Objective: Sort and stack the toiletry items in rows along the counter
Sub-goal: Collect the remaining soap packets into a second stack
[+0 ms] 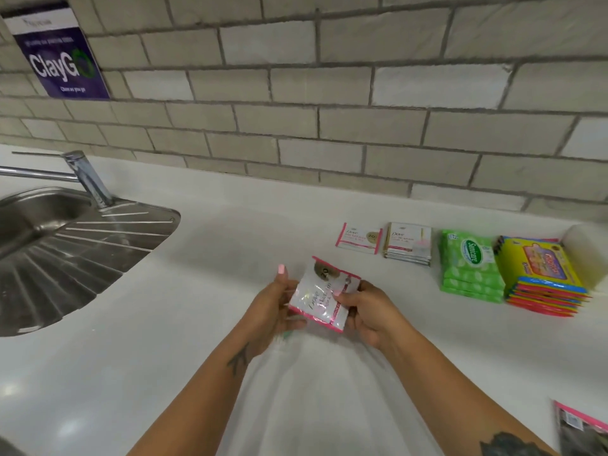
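Note:
Both my hands hold a small bunch of white-and-pink Dove sachets (320, 292) above the white counter (164, 324). My left hand (269, 304) grips their left edge, and my right hand (368, 311) pinches the right edge. Further back on the counter lies a row: a single pink-edged Dove sachet (358, 238), a stack of gold-edged Dove sachets (408, 243), a stack of green Sanicare packs (470, 266), and a stack of yellow packs (543, 274).
A steel sink (39, 212) with a ribbed drainboard (98, 251) and a tap (87, 177) fills the left. A pale object (589, 251) stands behind the yellow stack. Another pink-edged sachet (579, 429) lies at the bottom right. A tiled wall (329, 110) backs the counter.

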The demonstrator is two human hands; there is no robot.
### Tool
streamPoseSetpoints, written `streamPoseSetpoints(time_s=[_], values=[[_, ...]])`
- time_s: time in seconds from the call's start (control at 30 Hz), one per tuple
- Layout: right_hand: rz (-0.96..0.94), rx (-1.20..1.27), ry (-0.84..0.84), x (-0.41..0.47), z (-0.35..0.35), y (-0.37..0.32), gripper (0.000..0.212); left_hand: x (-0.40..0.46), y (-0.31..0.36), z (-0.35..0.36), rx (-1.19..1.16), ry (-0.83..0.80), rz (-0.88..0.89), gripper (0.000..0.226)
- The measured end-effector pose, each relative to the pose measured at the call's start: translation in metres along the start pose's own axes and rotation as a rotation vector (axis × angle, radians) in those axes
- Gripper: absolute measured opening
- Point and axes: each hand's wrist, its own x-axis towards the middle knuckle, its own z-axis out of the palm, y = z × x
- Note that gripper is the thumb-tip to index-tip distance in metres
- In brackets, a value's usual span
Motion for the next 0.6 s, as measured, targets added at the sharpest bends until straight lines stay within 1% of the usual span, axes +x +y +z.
streamPoseSetpoints(time_s=[0.03, 0.07, 0.1, 0.2, 0.23, 0.3, 0.33, 0.37, 0.43, 0.5, 0.57, 0.6], values=[[-0.013, 0.087, 0.01, 0.004, 0.001, 0.0, 0.025, 0.004, -0.001, 0.004, -0.032, -0.061, -0.043, 0.049], [-0.031, 0.142, 0.027, 0.009, 0.002, 0.0, 0.025, 0.008, -0.004, 0.008, -0.05, -0.113, -0.07, 0.043], [-0.061, 0.155, 0.043, 0.013, 0.002, 0.0, 0.025, 0.014, -0.007, 0.012, -0.053, -0.134, -0.075, 0.038], [-0.173, 0.032, 0.137, 0.025, -0.002, -0.004, 0.025, 0.038, -0.009, 0.023, -0.066, -0.113, -0.042, 0.031], [-0.205, -0.04, 0.184, 0.03, -0.005, -0.007, 0.031, 0.047, -0.006, 0.026, -0.083, -0.099, -0.038, 0.027], [-0.267, -0.214, 0.285, 0.041, -0.015, -0.013, 0.058, 0.067, 0.004, 0.029, -0.099, -0.064, -0.043, 0.016], [-0.328, -0.302, 0.306, 0.045, -0.019, -0.017, 0.071, 0.078, 0.01, 0.03, -0.1, -0.055, -0.054, 0.011], [-0.407, -0.394, 0.302, 0.049, -0.024, -0.02, 0.078, 0.09, 0.016, 0.031, -0.096, -0.058, -0.066, 0.009], [-0.56, -0.631, 0.268, 0.055, -0.03, -0.029, 0.081, 0.113, 0.028, 0.033, -0.072, -0.083, -0.081, 0.011], [-0.677, -0.986, 0.284, 0.062, -0.037, -0.036, 0.08, 0.136, 0.039, 0.036, -0.026, -0.088, -0.079, 0.016], [-0.772, -1.334, 0.41, 0.073, -0.042, -0.045, 0.067, 0.157, 0.047, 0.041, 0.05, -0.075, -0.086, 0.022], [-0.835, -1.439, 0.494, 0.082, -0.045, -0.049, 0.059, 0.166, 0.051, 0.044, 0.087, -0.075, -0.083, 0.023]])
